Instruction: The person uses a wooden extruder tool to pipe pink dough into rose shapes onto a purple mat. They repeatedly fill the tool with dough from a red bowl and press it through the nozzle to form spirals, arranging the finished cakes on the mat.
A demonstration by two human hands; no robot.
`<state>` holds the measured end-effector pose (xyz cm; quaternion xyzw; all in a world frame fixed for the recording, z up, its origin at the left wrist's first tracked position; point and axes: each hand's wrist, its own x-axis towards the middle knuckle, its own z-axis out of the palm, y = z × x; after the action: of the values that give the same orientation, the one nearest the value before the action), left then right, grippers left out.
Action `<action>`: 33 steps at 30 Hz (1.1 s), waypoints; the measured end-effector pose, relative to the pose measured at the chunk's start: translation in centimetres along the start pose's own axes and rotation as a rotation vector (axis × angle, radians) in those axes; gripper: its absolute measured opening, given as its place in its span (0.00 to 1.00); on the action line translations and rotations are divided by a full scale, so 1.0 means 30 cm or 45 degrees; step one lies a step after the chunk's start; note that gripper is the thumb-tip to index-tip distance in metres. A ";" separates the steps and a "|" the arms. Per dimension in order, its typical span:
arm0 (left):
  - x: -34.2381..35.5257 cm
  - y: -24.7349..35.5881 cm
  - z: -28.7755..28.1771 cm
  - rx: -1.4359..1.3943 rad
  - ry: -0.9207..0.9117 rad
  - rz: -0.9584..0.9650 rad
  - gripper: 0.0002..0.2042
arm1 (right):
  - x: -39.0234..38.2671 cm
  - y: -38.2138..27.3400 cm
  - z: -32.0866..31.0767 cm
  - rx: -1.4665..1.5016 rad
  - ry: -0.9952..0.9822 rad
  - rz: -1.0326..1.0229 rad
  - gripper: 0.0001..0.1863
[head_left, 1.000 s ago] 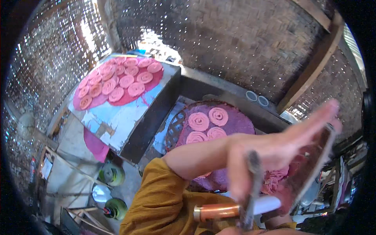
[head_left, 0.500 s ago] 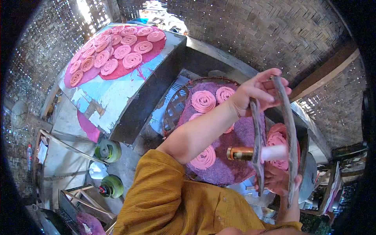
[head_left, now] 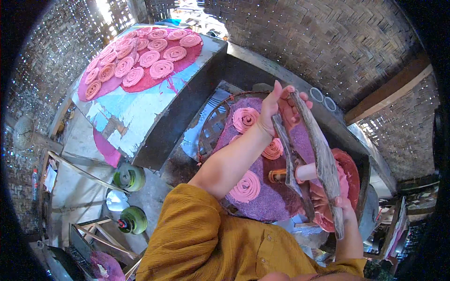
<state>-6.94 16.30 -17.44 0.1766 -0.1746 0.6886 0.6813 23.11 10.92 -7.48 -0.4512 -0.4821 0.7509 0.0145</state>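
Left hand point(head_left: 284, 111) around upper end of outer wooden bar point(head_left: 318, 147), thumb raised. Right hand point(head_left: 344, 210) grips same bar near lower end, thumb in front. Inner wooden bar point(head_left: 291, 171) beside it; white tube point(head_left: 307, 172) spans gap, brass-coloured cylinder point(head_left: 277, 176) past inner bar. Below: pink spirals point(head_left: 244, 186) on purple mat point(head_left: 276, 203), in round basket point(head_left: 202, 149). At right, red basin point(head_left: 352, 175) with pink paste point(head_left: 323, 208). More pink rounds point(head_left: 149, 59) on pale-blue table point(head_left: 133, 116).
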 end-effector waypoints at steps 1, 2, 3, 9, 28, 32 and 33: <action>-0.002 -0.008 0.010 0.015 -0.016 0.008 0.18 | -0.020 -0.011 -0.001 0.010 0.019 -0.003 0.49; -0.006 -0.015 0.024 0.031 -0.029 0.018 0.18 | -0.029 -0.007 0.004 0.004 0.047 -0.016 0.49; 0.000 -0.021 0.041 0.038 -0.066 0.060 0.18 | -0.043 -0.013 -0.005 0.009 0.061 -0.024 0.49; 0.041 0.018 0.143 0.034 -0.265 0.076 0.19 | -0.041 -0.041 0.025 -0.013 0.081 -0.065 0.49; 0.045 -0.007 0.296 -0.010 -0.664 0.125 0.22 | -0.150 -0.118 0.141 -0.239 0.197 -0.330 0.49; 0.048 0.045 0.353 -0.032 -0.717 0.088 0.24 | -0.099 -0.121 0.175 -0.187 0.128 -0.456 0.57; 0.043 0.054 0.362 -0.035 -0.710 0.069 0.24 | -0.091 -0.118 0.184 -0.193 0.115 -0.502 0.56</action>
<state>-8.52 12.18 -7.30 0.3453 -0.3692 0.6290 0.5906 19.45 7.63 -2.36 -0.3810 -0.6150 0.6742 0.1488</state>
